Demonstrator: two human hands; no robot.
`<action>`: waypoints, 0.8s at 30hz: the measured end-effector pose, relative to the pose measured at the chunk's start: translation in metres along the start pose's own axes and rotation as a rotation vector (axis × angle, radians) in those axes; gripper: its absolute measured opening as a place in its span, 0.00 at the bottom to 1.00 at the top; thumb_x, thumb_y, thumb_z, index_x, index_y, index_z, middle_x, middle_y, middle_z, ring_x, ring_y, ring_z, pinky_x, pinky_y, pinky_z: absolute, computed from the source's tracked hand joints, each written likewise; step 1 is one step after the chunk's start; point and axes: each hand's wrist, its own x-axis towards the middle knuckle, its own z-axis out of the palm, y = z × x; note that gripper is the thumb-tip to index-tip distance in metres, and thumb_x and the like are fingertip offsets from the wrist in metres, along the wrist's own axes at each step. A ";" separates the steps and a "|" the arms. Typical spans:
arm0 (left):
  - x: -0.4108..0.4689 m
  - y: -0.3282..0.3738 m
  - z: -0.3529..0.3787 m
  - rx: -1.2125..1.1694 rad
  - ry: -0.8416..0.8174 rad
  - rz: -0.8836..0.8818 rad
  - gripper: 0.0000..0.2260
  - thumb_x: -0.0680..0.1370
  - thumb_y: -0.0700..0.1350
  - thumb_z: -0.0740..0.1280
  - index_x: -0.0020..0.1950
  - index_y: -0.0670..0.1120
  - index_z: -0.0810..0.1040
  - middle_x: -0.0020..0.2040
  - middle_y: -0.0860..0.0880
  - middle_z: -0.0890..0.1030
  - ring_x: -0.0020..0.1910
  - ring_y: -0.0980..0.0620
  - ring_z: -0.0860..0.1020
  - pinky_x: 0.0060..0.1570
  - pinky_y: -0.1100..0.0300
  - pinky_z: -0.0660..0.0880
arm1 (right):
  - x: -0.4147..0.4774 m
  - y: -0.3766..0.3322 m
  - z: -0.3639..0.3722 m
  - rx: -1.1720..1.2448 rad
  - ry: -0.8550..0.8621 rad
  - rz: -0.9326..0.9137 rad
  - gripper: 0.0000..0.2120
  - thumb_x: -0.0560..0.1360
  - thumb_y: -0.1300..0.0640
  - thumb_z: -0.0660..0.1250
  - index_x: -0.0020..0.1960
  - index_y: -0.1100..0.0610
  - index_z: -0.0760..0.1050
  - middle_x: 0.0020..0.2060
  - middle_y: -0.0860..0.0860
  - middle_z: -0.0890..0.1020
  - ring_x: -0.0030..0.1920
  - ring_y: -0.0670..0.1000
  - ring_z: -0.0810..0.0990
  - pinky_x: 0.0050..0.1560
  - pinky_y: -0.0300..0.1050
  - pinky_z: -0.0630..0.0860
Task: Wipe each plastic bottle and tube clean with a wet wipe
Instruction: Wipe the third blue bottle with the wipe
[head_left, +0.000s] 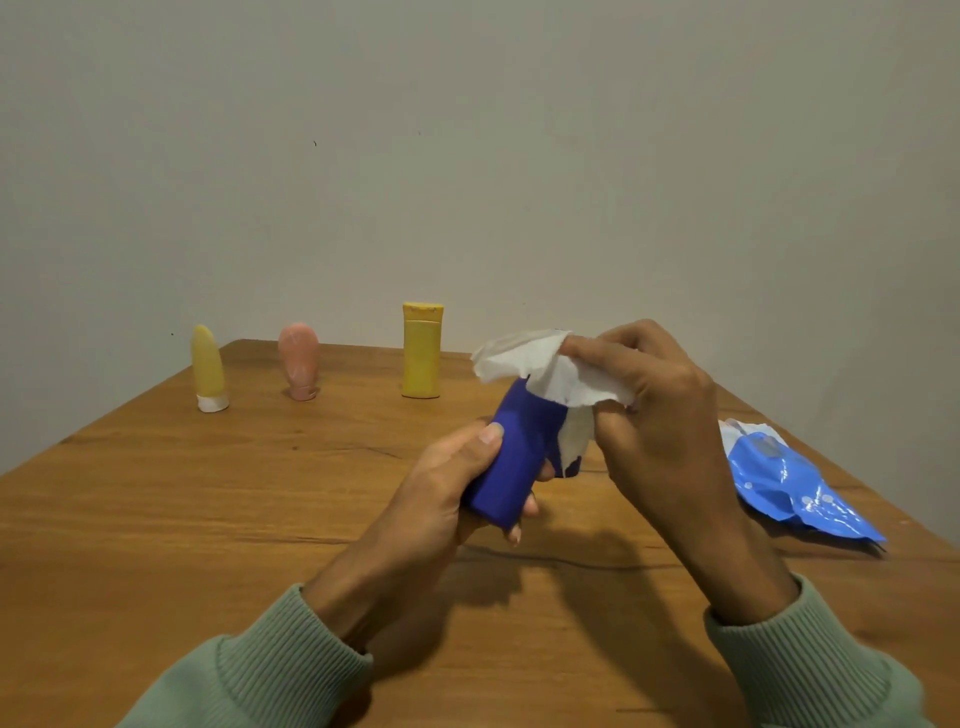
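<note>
The left hand (447, 483) grips the blue bottle (514, 457) while the right hand (649, 415) pinches a wet wipe (540, 364), seemingly over its top.

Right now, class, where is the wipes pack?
In the head view, the blue pack of wipes lies on the table, at its right edge, just beyond the right hand.

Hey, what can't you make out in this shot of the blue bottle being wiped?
All in the head view:
Top of the blue bottle: covered by the wipe and right hand.
Its underside: hidden by the left hand.
Print on the pack: small, glare.
Any labels on the yellow bottle, pink tube, yellow tube: too small.
</note>
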 end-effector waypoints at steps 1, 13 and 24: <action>0.000 0.000 0.000 0.000 0.003 -0.003 0.21 0.78 0.52 0.59 0.61 0.38 0.74 0.50 0.39 0.82 0.41 0.47 0.78 0.36 0.55 0.76 | -0.001 -0.002 0.001 0.029 -0.028 -0.002 0.19 0.68 0.68 0.63 0.57 0.58 0.78 0.46 0.49 0.75 0.43 0.42 0.73 0.44 0.22 0.68; 0.001 0.003 -0.002 -0.034 0.015 -0.011 0.18 0.80 0.50 0.61 0.60 0.37 0.74 0.45 0.42 0.80 0.39 0.47 0.78 0.33 0.56 0.76 | -0.001 -0.009 -0.002 -0.002 -0.042 0.005 0.20 0.65 0.73 0.69 0.54 0.59 0.80 0.44 0.50 0.78 0.42 0.45 0.75 0.45 0.24 0.69; 0.003 0.001 -0.001 -0.090 0.063 -0.034 0.19 0.78 0.51 0.61 0.59 0.36 0.73 0.40 0.41 0.80 0.35 0.46 0.78 0.31 0.56 0.75 | -0.004 -0.012 -0.001 0.013 -0.112 -0.008 0.21 0.66 0.72 0.68 0.56 0.57 0.80 0.45 0.47 0.76 0.44 0.43 0.74 0.41 0.28 0.72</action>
